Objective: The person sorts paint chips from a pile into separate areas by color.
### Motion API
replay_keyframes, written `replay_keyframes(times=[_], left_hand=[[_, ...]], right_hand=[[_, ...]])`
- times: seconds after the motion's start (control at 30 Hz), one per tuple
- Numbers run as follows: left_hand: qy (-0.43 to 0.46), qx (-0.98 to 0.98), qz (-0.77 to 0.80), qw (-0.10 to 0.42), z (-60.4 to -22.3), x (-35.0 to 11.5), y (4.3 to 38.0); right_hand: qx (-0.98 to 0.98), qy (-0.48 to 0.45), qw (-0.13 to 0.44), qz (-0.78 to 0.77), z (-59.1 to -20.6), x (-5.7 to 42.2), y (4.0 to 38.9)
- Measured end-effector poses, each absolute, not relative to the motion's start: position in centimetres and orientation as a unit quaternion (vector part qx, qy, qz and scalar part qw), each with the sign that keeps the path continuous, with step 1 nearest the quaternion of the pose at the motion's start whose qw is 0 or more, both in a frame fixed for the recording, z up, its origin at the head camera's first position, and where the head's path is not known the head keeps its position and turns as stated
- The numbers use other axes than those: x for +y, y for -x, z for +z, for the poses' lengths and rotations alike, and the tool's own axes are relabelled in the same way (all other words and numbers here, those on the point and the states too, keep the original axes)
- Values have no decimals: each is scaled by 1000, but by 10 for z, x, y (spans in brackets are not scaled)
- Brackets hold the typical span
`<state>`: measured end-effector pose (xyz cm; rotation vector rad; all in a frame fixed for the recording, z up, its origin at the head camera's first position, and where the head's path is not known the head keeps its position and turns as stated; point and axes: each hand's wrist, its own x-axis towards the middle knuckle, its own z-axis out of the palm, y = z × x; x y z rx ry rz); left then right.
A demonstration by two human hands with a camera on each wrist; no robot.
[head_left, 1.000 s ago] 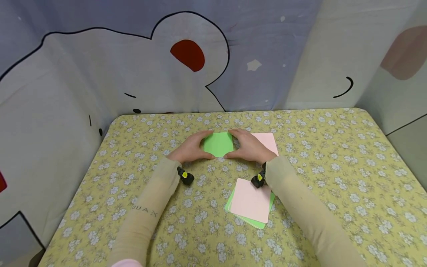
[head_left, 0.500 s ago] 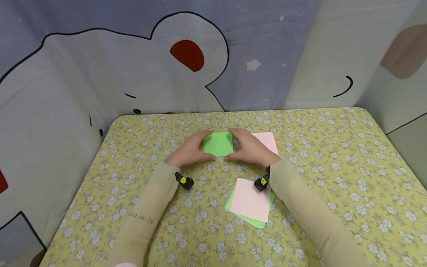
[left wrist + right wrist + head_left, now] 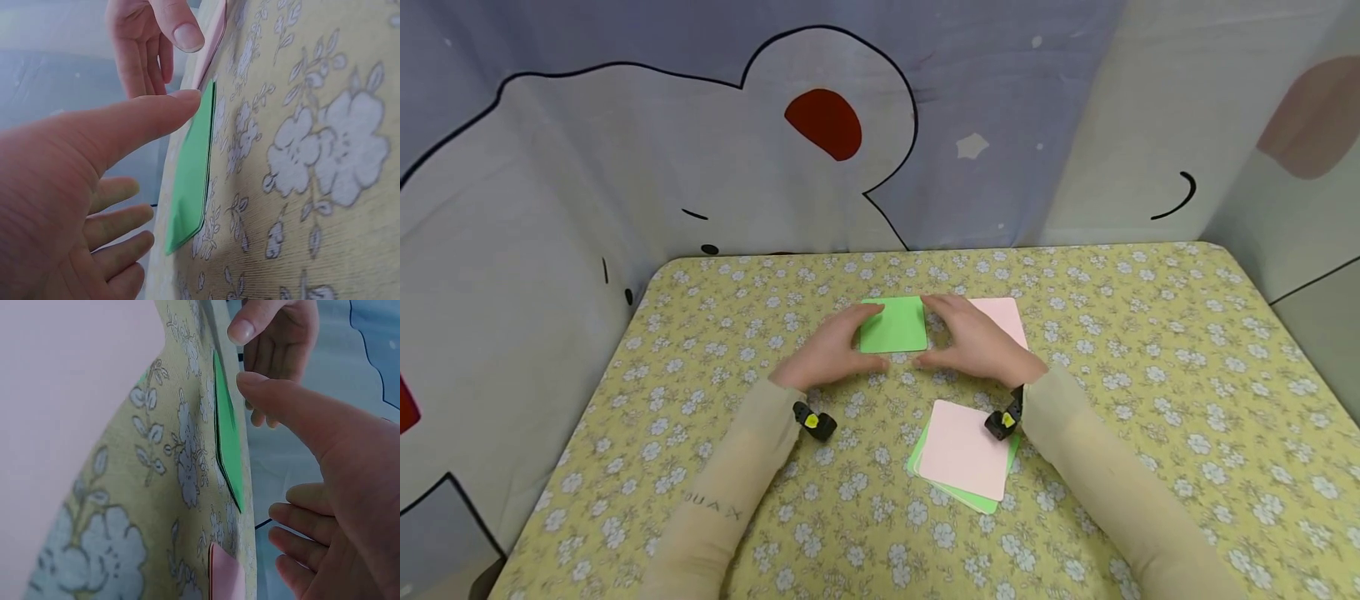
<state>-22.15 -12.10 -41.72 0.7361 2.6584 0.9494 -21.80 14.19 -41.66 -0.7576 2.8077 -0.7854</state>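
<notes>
Our left hand [image 3: 829,350] and right hand [image 3: 983,342] have drawn back from the green card stack [image 3: 895,327]; our fingers [image 3: 122,226] curve loosely, gripping nothing, probably to leave its edges squared.

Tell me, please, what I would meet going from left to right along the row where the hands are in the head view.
Left hand → green card → right hand.

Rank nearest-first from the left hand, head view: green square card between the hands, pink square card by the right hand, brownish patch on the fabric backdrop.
1. Green square card: immediately right.
2. Pink square card: farther right, partly hidden by the right hand.
3. Brownish patch: backdrop, far right.
</notes>
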Motion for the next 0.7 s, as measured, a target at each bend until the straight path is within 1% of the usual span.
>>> replay_keyframes(times=[0.3, 0.7], left_hand=[[-266, 907, 307, 105, -416, -120, 214], [-266, 906, 309, 111, -413, -113, 201]], right_hand=[[932, 251, 59, -255, -415, 146, 206], [923, 264, 60, -273, -411, 158, 191]])
